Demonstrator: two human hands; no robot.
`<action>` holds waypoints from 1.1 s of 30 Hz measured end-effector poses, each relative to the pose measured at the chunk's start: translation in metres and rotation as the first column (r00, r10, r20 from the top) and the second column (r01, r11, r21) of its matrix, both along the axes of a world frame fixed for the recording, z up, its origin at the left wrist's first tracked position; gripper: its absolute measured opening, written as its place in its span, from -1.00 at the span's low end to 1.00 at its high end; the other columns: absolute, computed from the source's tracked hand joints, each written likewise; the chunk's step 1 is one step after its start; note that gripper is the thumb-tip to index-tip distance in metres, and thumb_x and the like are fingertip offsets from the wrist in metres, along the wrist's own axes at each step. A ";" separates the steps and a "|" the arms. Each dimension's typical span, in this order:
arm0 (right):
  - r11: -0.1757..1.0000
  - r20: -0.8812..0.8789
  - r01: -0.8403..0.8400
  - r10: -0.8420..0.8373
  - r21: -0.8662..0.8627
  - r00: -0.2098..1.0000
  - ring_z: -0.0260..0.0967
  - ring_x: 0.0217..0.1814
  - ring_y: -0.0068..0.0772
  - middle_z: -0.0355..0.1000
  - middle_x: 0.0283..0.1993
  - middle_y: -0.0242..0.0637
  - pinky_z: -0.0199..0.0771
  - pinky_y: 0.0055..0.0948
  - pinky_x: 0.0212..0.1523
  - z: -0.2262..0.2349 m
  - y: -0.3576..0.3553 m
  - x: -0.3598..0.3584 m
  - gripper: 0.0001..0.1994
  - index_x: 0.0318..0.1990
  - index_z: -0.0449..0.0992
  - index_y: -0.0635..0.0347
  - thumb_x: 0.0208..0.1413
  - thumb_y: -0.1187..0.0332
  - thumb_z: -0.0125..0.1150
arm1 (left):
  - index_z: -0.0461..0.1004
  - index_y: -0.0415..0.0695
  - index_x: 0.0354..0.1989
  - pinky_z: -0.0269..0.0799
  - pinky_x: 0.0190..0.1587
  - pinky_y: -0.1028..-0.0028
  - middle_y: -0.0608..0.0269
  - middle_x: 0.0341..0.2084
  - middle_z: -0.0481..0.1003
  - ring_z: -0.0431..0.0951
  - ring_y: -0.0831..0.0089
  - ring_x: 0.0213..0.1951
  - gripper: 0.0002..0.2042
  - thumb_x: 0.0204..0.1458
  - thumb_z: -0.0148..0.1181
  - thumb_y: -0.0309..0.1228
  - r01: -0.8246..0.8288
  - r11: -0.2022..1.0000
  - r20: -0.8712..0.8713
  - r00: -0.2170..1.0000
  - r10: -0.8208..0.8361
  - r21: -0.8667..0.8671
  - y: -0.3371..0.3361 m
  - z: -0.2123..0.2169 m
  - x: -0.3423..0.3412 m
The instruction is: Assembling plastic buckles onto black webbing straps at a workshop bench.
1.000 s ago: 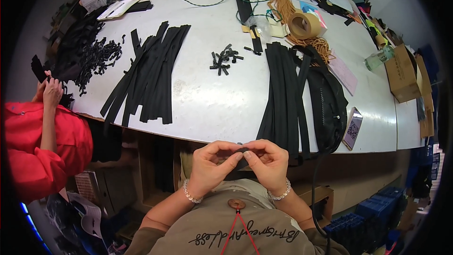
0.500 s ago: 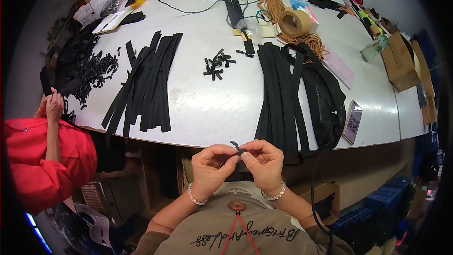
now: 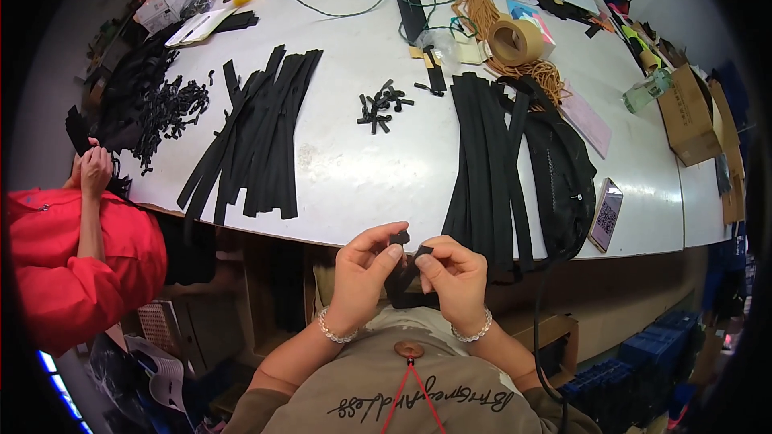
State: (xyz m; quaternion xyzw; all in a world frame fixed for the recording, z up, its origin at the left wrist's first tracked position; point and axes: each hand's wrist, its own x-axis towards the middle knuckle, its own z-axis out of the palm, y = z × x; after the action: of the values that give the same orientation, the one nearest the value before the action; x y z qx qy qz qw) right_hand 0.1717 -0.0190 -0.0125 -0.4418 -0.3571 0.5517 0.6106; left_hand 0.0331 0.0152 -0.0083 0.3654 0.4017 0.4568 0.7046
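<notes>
Above my lap, just off the table's front edge, my left hand [image 3: 360, 269] pinches a small black piece [image 3: 400, 237] that looks like a zipper slider. Thumb and fingers of my right hand [image 3: 458, 269] are closed on the end of a black zipper strip [image 3: 423, 251], whose length hangs down between my hands. The slider and the strip end are a little apart. Ahead on the table lies a small heap of similar black sliders [image 3: 384, 104]. Long black strips lie in a left bundle [image 3: 269, 137] and a right bundle [image 3: 478, 169].
At the left, a person in a red jacket [image 3: 88, 265] holds a black piece [image 3: 78, 130] beside a larger slider pile [image 3: 173, 112]. A black bag [image 3: 559, 177], phone [image 3: 605, 215], tape roll [image 3: 515, 42], bottle [image 3: 646, 90] and cardboard box [image 3: 689, 115] stand or lie at the right.
My hands were together with the small black piece between them; now they are slightly apart, the piece in the left and the strip end in the right. The whole view has shifted slightly.
</notes>
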 end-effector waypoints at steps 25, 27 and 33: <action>0.950 0.006 -0.310 0.311 -0.036 0.950 0.06 -0.52 -0.74 0.26 -0.53 -0.45 0.08 -0.67 -0.52 0.003 0.010 0.014 -0.85 -0.61 0.30 0.33 -0.04 0.64 0.02 | 0.45 -0.28 -0.24 0.42 -0.27 0.61 0.23 -0.38 0.51 0.49 0.59 -0.36 -0.83 -0.04 0.12 -0.61 0.298 0.922 0.335 0.919 -0.207 -0.248 0.006 -0.017 -0.019; 0.942 -0.018 -0.332 0.331 -0.044 0.943 0.06 -0.52 -0.74 0.26 -0.53 -0.46 0.08 -0.68 -0.51 0.002 0.010 0.013 -0.85 -0.61 0.30 0.32 -0.04 0.63 0.02 | 0.46 -0.29 -0.25 0.44 -0.28 0.62 0.22 -0.38 0.52 0.49 0.61 -0.39 -0.84 -0.05 0.13 -0.61 0.310 0.924 0.290 0.926 -0.240 -0.224 0.006 -0.020 -0.022; 0.922 -0.111 -0.374 0.363 -0.100 0.925 0.05 -0.49 -0.76 0.24 -0.53 -0.49 0.05 -0.69 -0.49 0.002 0.011 0.015 -0.85 -0.61 0.31 0.30 -0.04 0.62 0.03 | 0.48 -0.30 -0.30 0.44 -0.39 0.63 0.23 -0.47 0.52 0.48 0.61 -0.48 -0.84 -0.10 0.17 -0.59 0.334 0.913 0.262 0.926 -0.272 -0.232 0.010 -0.012 -0.025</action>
State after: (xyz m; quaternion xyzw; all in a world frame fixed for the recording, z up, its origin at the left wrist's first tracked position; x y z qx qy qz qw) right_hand 0.1863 -0.0078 -0.0109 -0.3771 -0.3720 0.6966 0.4838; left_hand 0.0084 0.0253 -0.0206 0.2692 0.3165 0.3200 0.8515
